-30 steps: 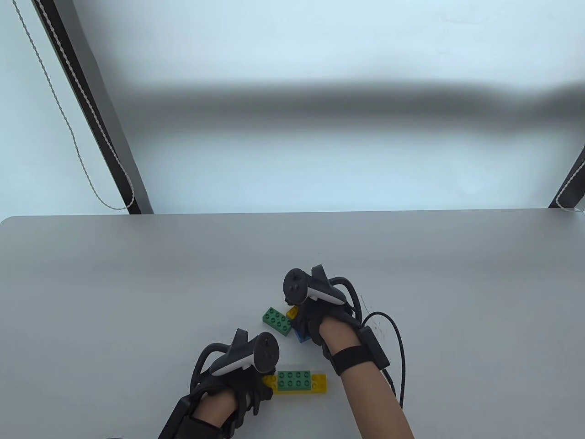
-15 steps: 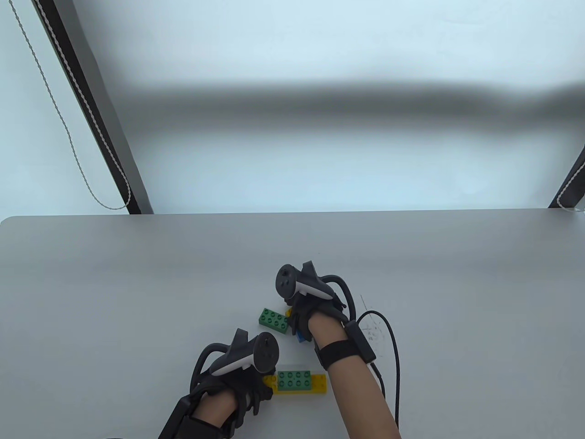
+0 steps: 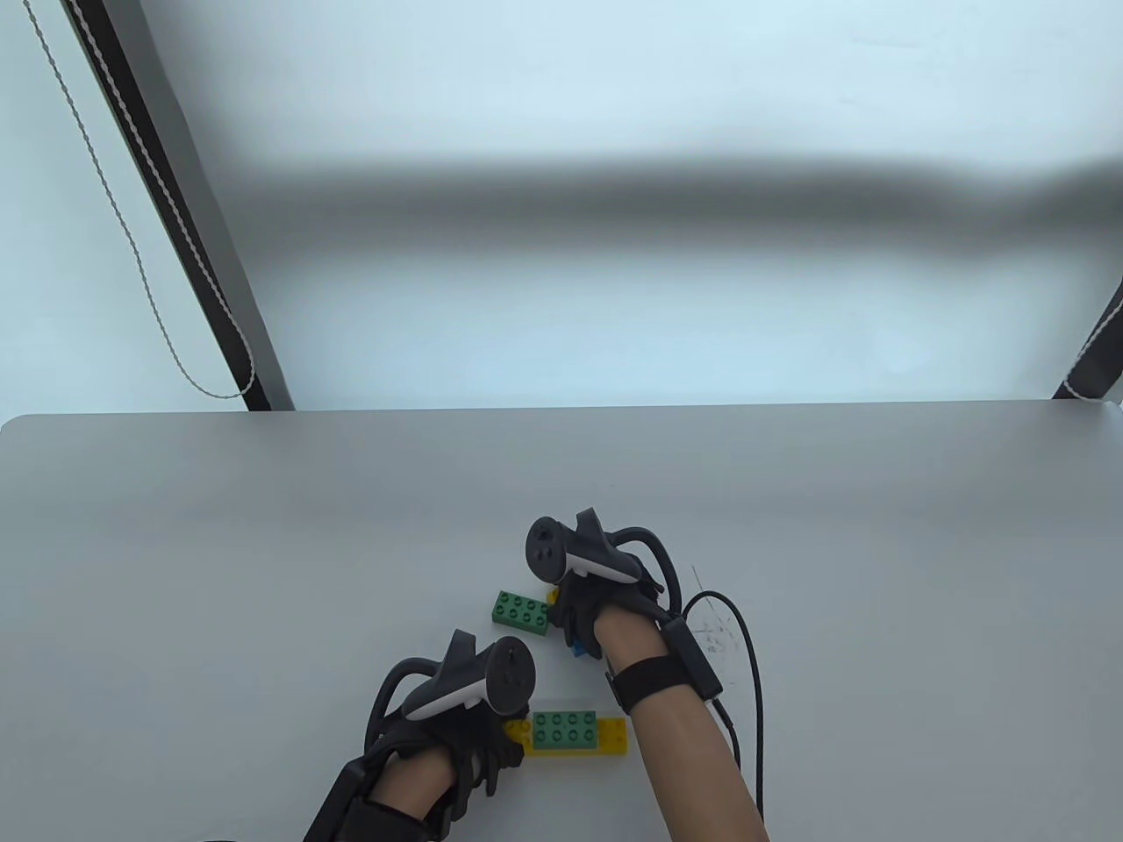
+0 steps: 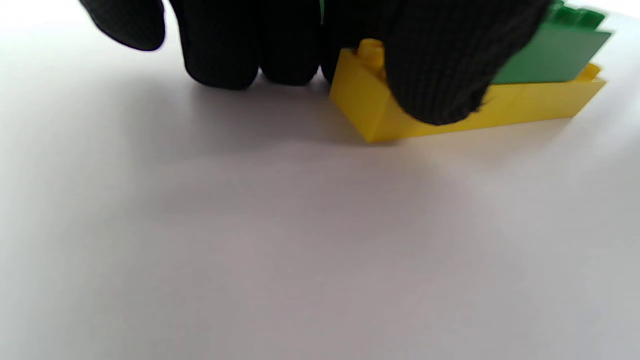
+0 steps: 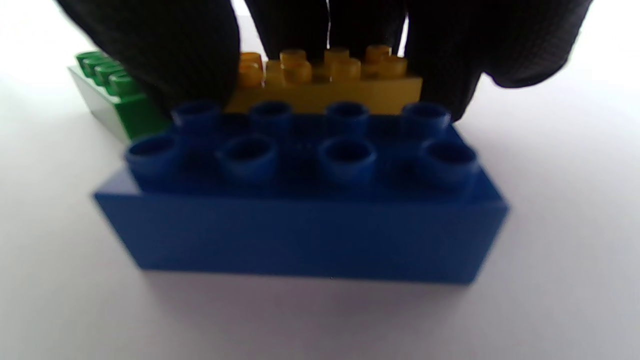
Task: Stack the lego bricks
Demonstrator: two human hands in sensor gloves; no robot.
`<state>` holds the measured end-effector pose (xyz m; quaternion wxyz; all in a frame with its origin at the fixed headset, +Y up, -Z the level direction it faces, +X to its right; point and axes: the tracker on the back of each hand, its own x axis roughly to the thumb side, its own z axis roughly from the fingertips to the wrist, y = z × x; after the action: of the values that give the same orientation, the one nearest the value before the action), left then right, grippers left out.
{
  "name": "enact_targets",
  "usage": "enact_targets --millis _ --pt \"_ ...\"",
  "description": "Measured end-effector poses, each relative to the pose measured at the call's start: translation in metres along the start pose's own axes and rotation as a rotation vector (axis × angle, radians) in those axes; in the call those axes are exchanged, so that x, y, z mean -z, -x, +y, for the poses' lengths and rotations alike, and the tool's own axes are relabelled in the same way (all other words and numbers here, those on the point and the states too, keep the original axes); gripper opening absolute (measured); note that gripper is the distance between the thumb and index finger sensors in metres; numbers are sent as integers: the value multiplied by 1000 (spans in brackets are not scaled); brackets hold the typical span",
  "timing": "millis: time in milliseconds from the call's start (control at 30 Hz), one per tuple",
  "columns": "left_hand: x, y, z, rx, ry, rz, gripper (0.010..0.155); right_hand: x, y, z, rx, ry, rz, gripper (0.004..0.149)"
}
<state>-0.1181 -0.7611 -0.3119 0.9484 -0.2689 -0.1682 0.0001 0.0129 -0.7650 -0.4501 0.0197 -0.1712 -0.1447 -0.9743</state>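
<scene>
L hand (image 3: 439, 715) low on the grey bench (image 3: 263, 544), palm down, tracker on top. Its fingers (image 4: 430, 65) wrap the left end of the long yellow plastic lego brick (image 3: 614, 737), thumb on the near side, other fingers behind; grip is pinching it. Green 2x4 lego brick (image 3: 564, 730) sits stacked on that yellow one, studs up.

R hand (image 3: 605, 605) further back, forearm in from bottom edge, wrist bent down. Its fingers (image 5: 165, 55) reach over the blue 2x4 lego brick (image 5: 300, 200) and close on the small yellow lego brick (image 5: 325, 85) behind it; contact w/ blue can't tell. Second green lego brick (image 3: 522, 610) lies just left of R hand, on bench.
</scene>
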Motion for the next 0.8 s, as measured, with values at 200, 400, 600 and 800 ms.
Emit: enact_targets --millis 200,400,600,800 --pt "0 0 0 0 0 0 63 -6 4 -3 -42 62 0 67" --pt "0 0 0 0 0 0 63 -21 10 -15 -29 119 -12 68" --pt "0 0 0 0 0 0 63 -48 15 -31 -49 154 -40 69" --pt "0 0 0 0 0 0 63 -82 21 -36 -42 187 -64 69"
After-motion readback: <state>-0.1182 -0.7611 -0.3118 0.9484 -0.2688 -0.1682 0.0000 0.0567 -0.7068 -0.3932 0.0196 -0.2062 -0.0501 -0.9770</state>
